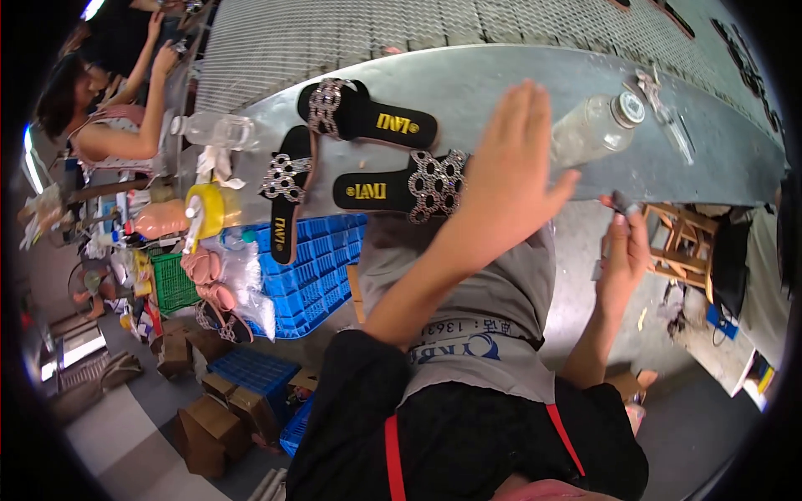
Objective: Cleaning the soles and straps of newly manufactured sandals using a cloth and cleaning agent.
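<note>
My left hand (514,167) is stretched out flat over the metal worktop, fingers together and thumb apart, with nothing in it. It hides the toe end of a black sandal (388,190) whose strap has sparkling stone-set rings. Two more such sandals lie close by: one sandal (376,119) farther back, and another sandal (286,196) on the left, jutting over the near edge. To the right, off the worktop's near edge, my right hand (622,250) is closed on a small dark-grey piece (622,203) with a reddish tip; its kind is unclear.
A clear jar (597,129) with a white lid leans right of my left hand, beside a transparent tool (668,117). A mesh conveyor belt (351,33) runs behind the worktop (501,67). Left are a yellow tape roll (209,210), a blue crate (309,275) and another person (113,125).
</note>
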Demonstrator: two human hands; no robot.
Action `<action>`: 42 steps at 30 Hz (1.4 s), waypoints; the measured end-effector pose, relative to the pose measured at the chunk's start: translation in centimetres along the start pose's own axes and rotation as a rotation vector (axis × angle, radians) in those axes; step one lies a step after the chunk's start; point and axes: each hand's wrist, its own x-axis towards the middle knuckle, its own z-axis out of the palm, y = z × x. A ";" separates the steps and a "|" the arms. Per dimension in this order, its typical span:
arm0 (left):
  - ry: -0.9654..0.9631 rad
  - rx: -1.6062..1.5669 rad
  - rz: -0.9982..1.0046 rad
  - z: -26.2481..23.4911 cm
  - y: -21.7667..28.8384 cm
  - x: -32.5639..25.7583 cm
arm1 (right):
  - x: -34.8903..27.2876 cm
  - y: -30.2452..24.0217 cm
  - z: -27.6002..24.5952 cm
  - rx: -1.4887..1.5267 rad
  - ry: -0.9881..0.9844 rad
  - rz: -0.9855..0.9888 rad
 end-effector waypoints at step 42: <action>-0.080 0.369 0.064 -3.0 -6.8 -7.7 | -1.5 -3.5 11.3 -1.138 -0.408 -0.457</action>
